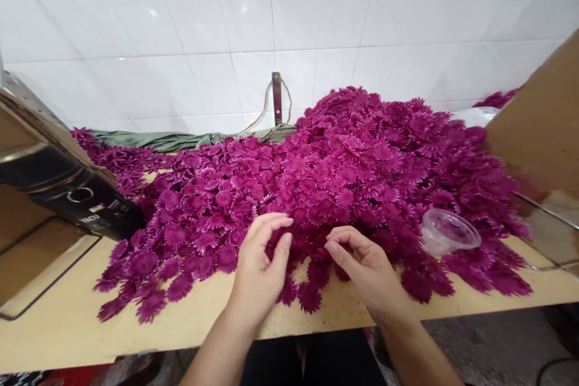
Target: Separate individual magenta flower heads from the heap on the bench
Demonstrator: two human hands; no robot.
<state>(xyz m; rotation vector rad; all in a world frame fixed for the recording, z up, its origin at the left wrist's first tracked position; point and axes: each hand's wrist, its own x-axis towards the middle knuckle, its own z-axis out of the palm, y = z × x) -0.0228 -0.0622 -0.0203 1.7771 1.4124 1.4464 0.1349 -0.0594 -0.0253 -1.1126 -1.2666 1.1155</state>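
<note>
A big heap of magenta fabric flower petals (pixel 344 163) covers a pale wooden table (pixel 67 319). My left hand (pixel 260 268) hovers at the heap's near edge with its fingers curled and thumb and forefinger close together over the petals. My right hand (pixel 366 265) is beside it, fingers bent in a pinch at the petals. I cannot make out whether either pinch holds a petal. A clear plastic cup (pixel 447 235) lies tilted on the petals to the right of my right hand.
A black appliance (pixel 67 193) sits at the left in front of brown cardboard (pixel 27 126). Another cardboard sheet (pixel 538 126) leans at the right. Green cloth (pixel 181 140) and a cord on a metal bracket (pixel 276 96) lie against the white tiled wall.
</note>
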